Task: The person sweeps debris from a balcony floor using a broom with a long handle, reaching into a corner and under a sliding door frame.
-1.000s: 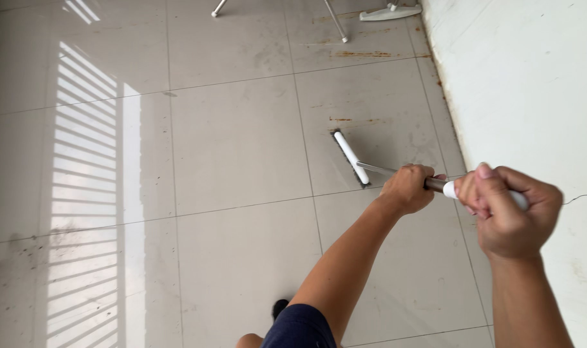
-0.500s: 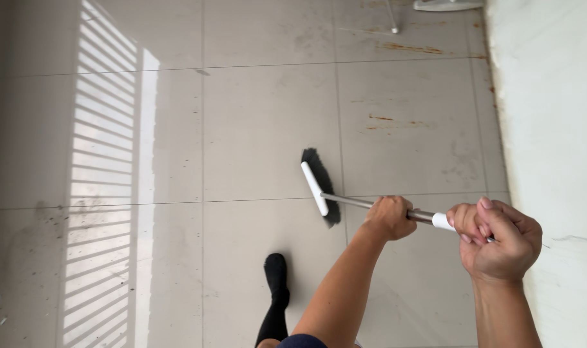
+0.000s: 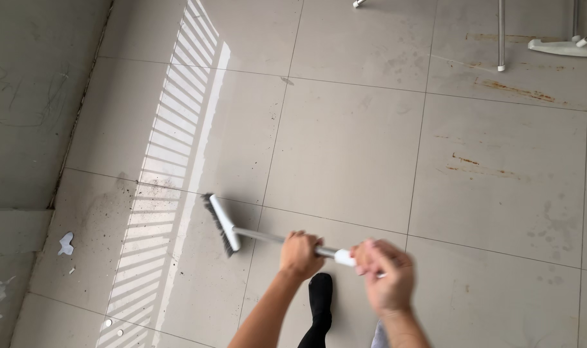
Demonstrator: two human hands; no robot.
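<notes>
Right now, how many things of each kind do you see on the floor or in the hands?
Broom, held by left hand and right hand: 1
White paper scrap: 1
Black sock foot: 1
White stand base: 1
Metal legs: at least 2; others are cut off
Total: at least 6

Under me spreads a floor of large glossy pale-grey tiles [image 3: 345, 148] with thin dark grout lines. A ladder of slatted sunlight [image 3: 171, 167] runs diagonally down the left half of the frame. A dull grey wall [image 3: 29, 96] fills the upper left. Rusty brown streaks [image 3: 516, 90] stain the tiles at upper right, near thin white metal legs [image 3: 500, 38]. A small white scrap [image 3: 66, 243] lies at lower left.
</notes>
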